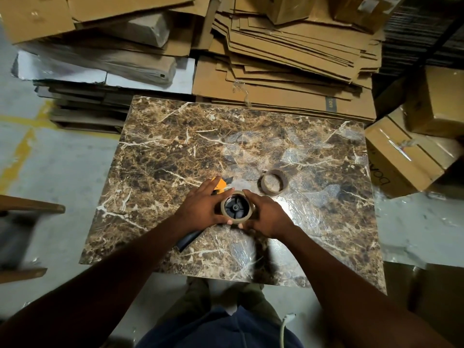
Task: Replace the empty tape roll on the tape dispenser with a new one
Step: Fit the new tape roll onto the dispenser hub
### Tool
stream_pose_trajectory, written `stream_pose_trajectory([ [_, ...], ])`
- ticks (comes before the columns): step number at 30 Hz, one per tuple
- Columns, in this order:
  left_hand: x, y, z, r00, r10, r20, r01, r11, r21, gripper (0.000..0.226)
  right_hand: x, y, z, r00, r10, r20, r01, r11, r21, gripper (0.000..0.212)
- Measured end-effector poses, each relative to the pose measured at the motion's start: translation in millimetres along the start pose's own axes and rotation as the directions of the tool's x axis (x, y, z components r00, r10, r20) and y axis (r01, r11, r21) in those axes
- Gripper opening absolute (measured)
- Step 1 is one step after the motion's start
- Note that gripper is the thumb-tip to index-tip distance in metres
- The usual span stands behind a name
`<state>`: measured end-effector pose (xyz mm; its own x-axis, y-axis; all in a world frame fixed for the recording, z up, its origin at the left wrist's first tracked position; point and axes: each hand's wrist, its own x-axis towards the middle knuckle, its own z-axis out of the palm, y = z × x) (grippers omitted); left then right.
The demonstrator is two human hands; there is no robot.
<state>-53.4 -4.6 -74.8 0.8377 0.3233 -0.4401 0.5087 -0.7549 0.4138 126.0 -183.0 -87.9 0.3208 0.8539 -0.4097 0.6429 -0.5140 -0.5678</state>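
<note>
A brown tape roll [227, 198] sits around the black spoked hub [235, 207] of the tape dispenser, near the middle front of the marble-patterned table [175, 146]. My left hand [200, 205] grips the roll's left side and my right hand [266, 214] grips its right side. The dispenser's yellow and black front [221, 183] sticks out past my left fingers, and its black handle [187, 241] shows below my left wrist. A thin, empty cardboard tape core [274, 182] lies flat on the table, up and to the right of my hands.
Stacks of flattened cardboard [288, 59] lie behind the table. Sealed boxes [411, 151] stand at the right. A wooden piece [32, 204] juts in at the left. Grey floor with yellow lines [22, 151] surrounds the table.
</note>
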Motion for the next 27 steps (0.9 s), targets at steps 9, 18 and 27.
stream_pose_trajectory([
  [9,0.1,5.3,9.7,1.0,-0.011,-0.021,0.014,0.985,0.171,0.1,0.0,1.2,15.6,1.0,0.025,0.004,-0.023,0.982,-0.189,0.108],
  [18,-1.1,-7.0,12.6,0.997,0.059,-0.05,-0.054,0.995,0.088,0.107,-4.4,-0.9,16.7,0.999,0.049,-0.004,-0.049,0.972,-0.229,0.114],
  [27,-30.6,-43.5,3.6,0.915,-0.361,-0.178,0.146,0.711,-0.687,0.083,-13.5,-10.4,30.6,0.996,0.085,-0.023,-0.088,0.976,-0.198,0.132],
])
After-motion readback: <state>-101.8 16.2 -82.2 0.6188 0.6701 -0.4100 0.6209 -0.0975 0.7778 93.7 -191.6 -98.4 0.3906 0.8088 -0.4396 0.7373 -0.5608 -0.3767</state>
